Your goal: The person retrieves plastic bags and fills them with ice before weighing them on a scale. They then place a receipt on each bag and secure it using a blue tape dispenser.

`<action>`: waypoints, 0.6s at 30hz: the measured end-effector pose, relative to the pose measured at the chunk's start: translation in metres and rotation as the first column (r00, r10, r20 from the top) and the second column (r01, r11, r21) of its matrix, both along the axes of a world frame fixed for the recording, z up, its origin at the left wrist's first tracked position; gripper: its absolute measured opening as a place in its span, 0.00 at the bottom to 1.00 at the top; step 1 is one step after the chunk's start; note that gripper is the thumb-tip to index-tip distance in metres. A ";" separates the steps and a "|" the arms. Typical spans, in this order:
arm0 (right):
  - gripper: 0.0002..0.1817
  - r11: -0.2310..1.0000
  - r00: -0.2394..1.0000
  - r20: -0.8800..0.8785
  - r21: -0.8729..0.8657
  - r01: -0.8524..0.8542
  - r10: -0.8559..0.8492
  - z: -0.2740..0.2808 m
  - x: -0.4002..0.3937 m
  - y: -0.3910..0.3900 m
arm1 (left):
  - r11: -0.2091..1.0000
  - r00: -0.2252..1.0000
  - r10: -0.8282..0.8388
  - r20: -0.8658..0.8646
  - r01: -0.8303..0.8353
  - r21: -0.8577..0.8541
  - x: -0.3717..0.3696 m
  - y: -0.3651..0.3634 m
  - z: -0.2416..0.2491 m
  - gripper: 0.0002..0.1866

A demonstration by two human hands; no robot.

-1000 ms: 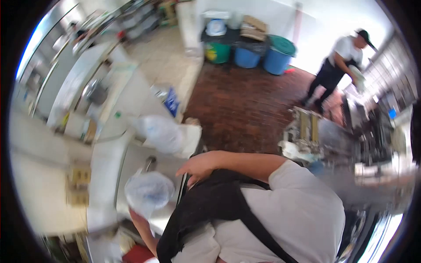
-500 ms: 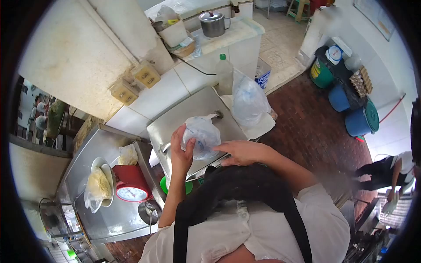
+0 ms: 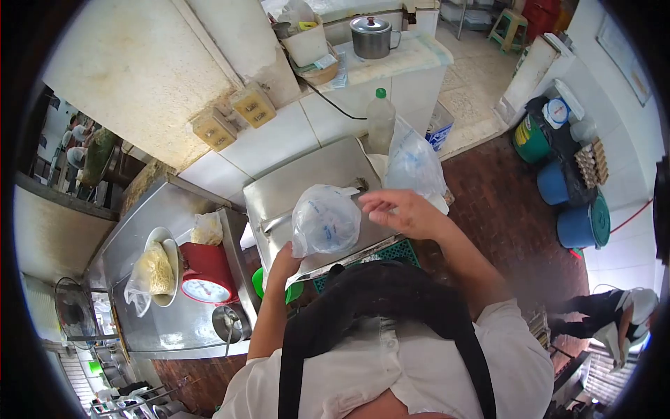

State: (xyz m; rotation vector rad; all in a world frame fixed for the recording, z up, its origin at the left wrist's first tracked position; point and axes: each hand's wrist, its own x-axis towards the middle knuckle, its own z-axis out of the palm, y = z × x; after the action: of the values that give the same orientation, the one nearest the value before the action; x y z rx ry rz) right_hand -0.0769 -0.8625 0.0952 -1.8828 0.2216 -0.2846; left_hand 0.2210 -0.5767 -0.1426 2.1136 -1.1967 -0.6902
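A white translucent plastic bag with blue print sits, rounded and full, over the steel lid. At the bag's lower left edge, my left hand is closed on the plastic; its fingertips are partly hidden. My right hand is open just right of the bag, fingers stretched toward it and apart from it. Beyond that hand stands a second, taller plastic bag, beside a clear bottle with a green cap.
To the left, a red scale, a white bowl with bagged noodle-like food, and a metal pot stand on a steel counter. A lidded pot is on the back ledge. Bins line the right wall; a person is at far right.
My right hand has come off the bag and moved up and right. My left hand has slid down to the bag's lower left edge. The view has shifted slightly.
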 end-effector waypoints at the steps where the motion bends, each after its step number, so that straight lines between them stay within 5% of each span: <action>1: 0.17 0.998 0.998 -0.028 0.028 0.065 -0.064 0.007 0.002 -0.007 | 0.995 0.996 0.090 0.021 -0.091 0.036 -0.001 -0.003 -0.001 0.23; 6: 0.10 0.942 0.944 0.041 0.098 0.322 -0.327 0.010 0.035 -0.043 | 0.969 0.988 0.156 -0.011 -0.151 0.196 0.003 0.002 -0.031 0.27; 7: 0.10 0.944 0.947 0.038 0.096 0.315 -0.319 0.013 0.045 -0.050 | 0.989 0.965 0.140 -0.222 -0.128 0.067 -0.002 -0.001 -0.042 0.30; 8: 0.11 0.922 0.920 0.069 0.032 0.386 -0.387 0.019 0.058 -0.058 | 0.989 0.964 0.146 -0.223 -0.135 0.065 -0.006 -0.006 -0.051 0.30; 10: 0.12 0.893 0.890 0.106 -0.031 0.449 -0.443 0.024 0.088 -0.078 | 0.862 0.987 0.101 -0.123 -0.025 0.507 -0.011 -0.012 -0.071 0.34; 12: 0.12 0.869 0.826 0.309 0.004 0.494 -0.471 0.010 0.122 -0.106 | 0.838 0.991 0.120 -0.051 -0.073 0.541 -0.013 -0.014 -0.095 0.35; 18: 0.20 0.740 0.715 0.233 0.029 0.672 -0.659 -0.027 0.215 -0.203 | 0.852 0.991 0.128 0.024 -0.123 0.509 -0.026 -0.008 -0.095 0.34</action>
State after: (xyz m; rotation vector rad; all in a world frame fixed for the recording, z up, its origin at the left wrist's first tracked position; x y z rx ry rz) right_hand 0.1377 -1.0658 0.0679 -1.7416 0.7500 -1.0119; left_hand 0.1951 -0.5847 -0.2380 2.5876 -0.9225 -1.0468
